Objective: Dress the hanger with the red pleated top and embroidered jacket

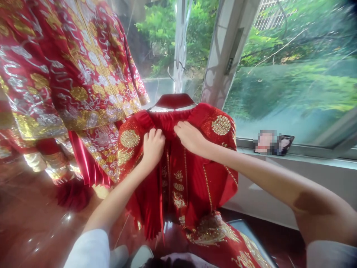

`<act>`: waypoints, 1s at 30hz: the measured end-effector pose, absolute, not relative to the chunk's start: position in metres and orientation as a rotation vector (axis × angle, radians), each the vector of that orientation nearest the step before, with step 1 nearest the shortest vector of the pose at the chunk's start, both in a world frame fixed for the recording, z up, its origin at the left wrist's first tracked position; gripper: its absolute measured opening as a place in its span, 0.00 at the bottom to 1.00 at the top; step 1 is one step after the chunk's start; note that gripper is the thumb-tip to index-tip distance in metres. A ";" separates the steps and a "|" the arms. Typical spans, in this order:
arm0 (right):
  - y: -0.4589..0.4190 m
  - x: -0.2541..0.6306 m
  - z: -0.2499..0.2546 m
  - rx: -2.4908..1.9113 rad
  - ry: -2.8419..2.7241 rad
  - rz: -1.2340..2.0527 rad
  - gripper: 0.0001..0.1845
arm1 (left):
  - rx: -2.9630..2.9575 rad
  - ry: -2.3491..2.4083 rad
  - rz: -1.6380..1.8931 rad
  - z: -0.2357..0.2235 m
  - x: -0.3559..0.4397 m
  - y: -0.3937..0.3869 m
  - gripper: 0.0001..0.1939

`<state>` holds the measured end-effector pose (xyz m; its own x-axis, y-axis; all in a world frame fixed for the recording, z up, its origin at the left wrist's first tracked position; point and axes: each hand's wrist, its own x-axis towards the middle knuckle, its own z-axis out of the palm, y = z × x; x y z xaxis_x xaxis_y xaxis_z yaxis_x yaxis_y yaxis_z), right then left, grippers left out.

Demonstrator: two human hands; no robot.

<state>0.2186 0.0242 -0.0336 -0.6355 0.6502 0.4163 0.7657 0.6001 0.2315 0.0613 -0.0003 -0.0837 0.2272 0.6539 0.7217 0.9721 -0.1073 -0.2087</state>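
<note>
Gripping the gold-embroidered red jacket (192,175) at the dial's centre, the left hand (154,146) and right hand (191,137) clamp curled fingers on its cloth; a silver-and-gold embroidered jacket (92,70) hangs at ten o'clock.

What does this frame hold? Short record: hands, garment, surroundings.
left_hand: left hand, fingers curled on the red garment
right_hand: right hand, likewise, just below the collar
thumbs: hidden
garment_detail: gold embroidery, a round gold medallion on each shoulder
hanger: metal hook above the collar
left_side: red jacket with gold and silver embroidery
behind: window, greenery outside
floor: reddish, glossy
</note>
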 end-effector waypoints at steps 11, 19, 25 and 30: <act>0.000 0.230 -0.012 -0.982 -2.221 0.061 0.08 | -2.262 -1.492 -1.609 -0.035 0.054 -0.040 0.11; 0.011 0.211 -0.011 -1.107 -1.864 0.640 0.11 | -2.344 -1.441 -2.186 -0.036 0.070 -0.030 0.06; 0.017 0.239 -0.006 -0.903 -1.891 0.667 0.23 | -2.120 -1.299 -2.320 -0.042 0.056 -0.009 0.09; 0.034 0.275 0.009 -0.880 -1.861 0.510 0.16 | -1.991 -1.202 -2.361 -0.026 0.029 -0.001 0.13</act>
